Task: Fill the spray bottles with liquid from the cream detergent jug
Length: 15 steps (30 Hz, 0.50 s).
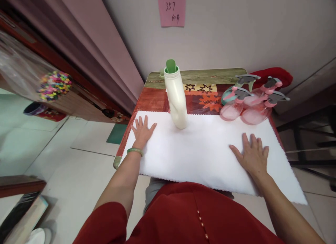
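Resting left hand (143,131) and right hand (254,157), wide and empty, either side of bottle (176,97); seemingly poised, probably needing inward reach.

Wall (223,34): pink note (172,9) bearing "357"
Left: mauve curtain (102,41), multicoloured cluster (55,85)
Floor (86,181): pale, tiled, green patch (117,134)
Right: dark frame (309,164)

Bottle (177,100) stands on the cloth (194,153), left of spray bottles (231,111)

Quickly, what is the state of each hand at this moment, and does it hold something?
Left hand: open, palm down on the white cloth, holding nothing.
Right hand: open, palm down on the same cloth, holding nothing.
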Motion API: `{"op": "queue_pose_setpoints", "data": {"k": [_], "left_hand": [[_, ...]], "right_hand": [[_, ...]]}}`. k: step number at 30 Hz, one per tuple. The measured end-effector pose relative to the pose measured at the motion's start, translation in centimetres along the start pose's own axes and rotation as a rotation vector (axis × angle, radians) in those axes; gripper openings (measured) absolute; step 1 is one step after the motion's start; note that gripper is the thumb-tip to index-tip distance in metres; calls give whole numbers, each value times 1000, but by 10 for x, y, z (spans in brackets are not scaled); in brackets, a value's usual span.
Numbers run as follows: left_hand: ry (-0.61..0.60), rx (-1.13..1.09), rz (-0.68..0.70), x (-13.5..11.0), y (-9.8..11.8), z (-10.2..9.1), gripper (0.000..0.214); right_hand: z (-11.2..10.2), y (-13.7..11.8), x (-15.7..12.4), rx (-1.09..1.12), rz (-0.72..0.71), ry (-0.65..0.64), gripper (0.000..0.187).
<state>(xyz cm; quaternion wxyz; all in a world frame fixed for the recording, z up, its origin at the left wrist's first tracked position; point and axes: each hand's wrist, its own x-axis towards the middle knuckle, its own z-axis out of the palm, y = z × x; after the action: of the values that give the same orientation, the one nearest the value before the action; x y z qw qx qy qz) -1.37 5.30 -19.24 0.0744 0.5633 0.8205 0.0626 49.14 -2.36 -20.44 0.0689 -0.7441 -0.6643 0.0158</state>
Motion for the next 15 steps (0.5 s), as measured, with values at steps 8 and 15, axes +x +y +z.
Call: {"op": "queue_pose_setpoints", "data": {"k": [8,15], "left_hand": [[40,-25,7,4,0,-3,89],[140,-129,17,0,0,-12,91]], "right_hand": [[8,-3,5,60,19,22,91],[4,-8,12,323,-54,279,77]]}}
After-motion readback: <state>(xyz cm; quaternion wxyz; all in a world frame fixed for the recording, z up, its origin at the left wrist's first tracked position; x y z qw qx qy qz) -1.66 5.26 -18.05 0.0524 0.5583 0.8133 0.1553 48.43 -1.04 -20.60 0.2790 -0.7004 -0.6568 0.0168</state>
